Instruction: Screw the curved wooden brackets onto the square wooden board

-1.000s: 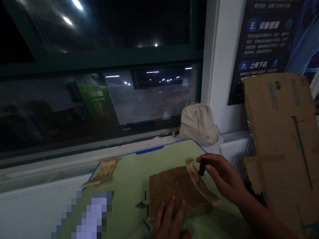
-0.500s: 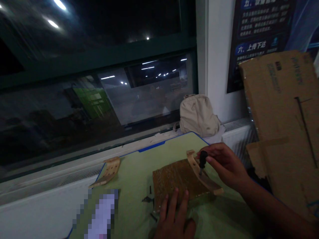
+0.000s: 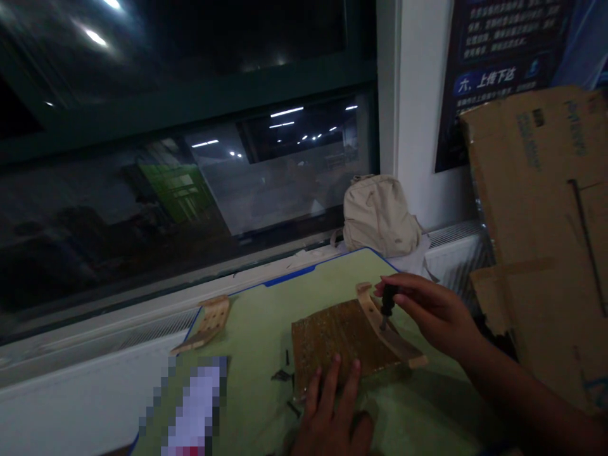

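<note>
My right hand (image 3: 427, 310) grips the black handle of a short screwdriver (image 3: 388, 301). Its shaft points down at a hole in a curved wooden strip (image 3: 396, 345), which lies along the right edge of a brown wooden board (image 3: 327, 335). My left hand (image 3: 327, 411) rests with fingers spread on the near edge of the board. Several dark screws (image 3: 293, 408) lie on the table just left of the board. Whether the screwdriver's tip sits on a screw is too small to tell.
Another curved wooden piece with holes (image 3: 211, 323) lies at the table's left edge. The table has a green top (image 3: 261, 316). A beige backpack (image 3: 377, 215) sits by the window, and large cardboard (image 3: 532, 221) leans at the right. A blurred-out patch (image 3: 199, 399) covers the front left.
My right hand's fingers have shifted around the screwdriver handle, which is a little more upright. The left hand stays on the board. The whole view has moved slightly.
</note>
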Demonstrator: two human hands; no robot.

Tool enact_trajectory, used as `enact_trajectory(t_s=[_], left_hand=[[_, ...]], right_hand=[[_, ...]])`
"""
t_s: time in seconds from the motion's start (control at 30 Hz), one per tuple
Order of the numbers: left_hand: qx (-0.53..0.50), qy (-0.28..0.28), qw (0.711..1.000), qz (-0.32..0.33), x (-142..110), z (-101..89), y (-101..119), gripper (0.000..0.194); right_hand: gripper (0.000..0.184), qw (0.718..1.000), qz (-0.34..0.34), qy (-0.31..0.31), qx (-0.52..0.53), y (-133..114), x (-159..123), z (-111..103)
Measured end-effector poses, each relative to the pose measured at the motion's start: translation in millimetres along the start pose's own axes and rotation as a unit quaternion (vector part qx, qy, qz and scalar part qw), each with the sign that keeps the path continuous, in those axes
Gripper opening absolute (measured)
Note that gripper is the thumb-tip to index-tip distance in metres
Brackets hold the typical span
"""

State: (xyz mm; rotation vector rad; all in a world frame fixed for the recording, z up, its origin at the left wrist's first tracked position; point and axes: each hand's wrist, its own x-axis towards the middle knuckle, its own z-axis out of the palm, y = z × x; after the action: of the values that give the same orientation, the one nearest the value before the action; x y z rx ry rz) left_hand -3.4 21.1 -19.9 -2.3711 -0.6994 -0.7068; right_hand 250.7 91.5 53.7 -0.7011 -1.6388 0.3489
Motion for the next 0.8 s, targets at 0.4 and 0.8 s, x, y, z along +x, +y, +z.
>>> enact_trajectory(t_s=[0.4,0.8], left_hand=[[0.007,-0.040,0.999,-0.011,2.8,-10.2,1.6,0.048],[0.001,-0.054,0.998,-0.014,2.0,-13.0,1.8,0.048]], right_hand=[[0.033,0.996,-0.052,-0.066,0.007,-12.6,6.8,-5.0],[0.034,0.996,-0.049,0.036,-0.063,-2.9,-3.4,-1.2]])
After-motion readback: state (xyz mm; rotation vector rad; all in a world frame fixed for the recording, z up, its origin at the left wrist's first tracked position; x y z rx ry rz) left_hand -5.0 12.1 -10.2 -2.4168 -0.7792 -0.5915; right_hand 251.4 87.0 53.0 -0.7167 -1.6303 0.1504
